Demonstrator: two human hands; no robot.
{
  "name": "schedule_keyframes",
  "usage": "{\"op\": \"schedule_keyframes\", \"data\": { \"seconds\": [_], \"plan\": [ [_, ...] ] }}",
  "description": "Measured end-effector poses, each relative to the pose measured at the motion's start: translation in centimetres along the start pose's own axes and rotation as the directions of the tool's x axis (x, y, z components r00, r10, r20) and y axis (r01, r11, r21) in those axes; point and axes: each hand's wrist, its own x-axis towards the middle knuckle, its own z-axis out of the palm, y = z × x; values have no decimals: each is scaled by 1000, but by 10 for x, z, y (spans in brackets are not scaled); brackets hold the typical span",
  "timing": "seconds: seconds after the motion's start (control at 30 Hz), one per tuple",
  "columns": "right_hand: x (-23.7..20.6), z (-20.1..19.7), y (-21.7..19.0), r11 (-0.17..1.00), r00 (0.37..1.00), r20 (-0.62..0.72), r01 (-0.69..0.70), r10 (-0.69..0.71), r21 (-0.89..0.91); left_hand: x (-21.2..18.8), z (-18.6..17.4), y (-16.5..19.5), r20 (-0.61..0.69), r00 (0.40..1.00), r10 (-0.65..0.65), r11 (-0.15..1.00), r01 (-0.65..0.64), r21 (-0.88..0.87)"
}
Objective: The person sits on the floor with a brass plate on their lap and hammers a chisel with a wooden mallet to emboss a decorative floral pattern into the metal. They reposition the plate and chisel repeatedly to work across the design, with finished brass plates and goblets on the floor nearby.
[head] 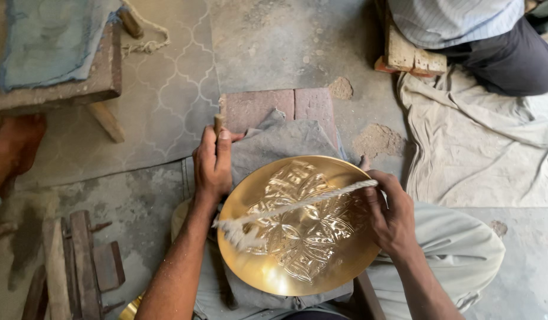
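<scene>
The left hand is clenched around a wooden handle just beside the round brass plate. The right hand grips one end of a white twisted cord stretched across the plate's embossed centre. The plate rests on a grey cloth over the person's lap, with red bricks on the floor just beyond.

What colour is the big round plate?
The round plate is shiny gold with a raised flower-like pattern in its middle, seen in the head view.
</scene>
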Motion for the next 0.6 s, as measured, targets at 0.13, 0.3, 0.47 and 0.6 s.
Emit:
{"op": "schedule_keyframes", "data": {
  "seconds": [0.13, 0.3, 0.47, 0.6],
  "plan": [
    [15, 21, -11, 995, 997, 9, 80, -80, -59, 25, -2, -1, 41, 999, -32, 997, 29, 68],
    [24, 40, -30, 991, 991, 33, 130, -131, 31, 71, -15, 6, 259, 922, 287, 943, -320, 95],
    [24, 39, -33, 998, 998, 8, 67, -67, 20, 81, 0, 26, 534, 846, 7, 981, -110, 160],
    [22, 40, -25, 999, 1000, -5, 16, -16, 50, 83, 4, 35, 584, 809, -63, 977, -68, 200]
  ]
}}
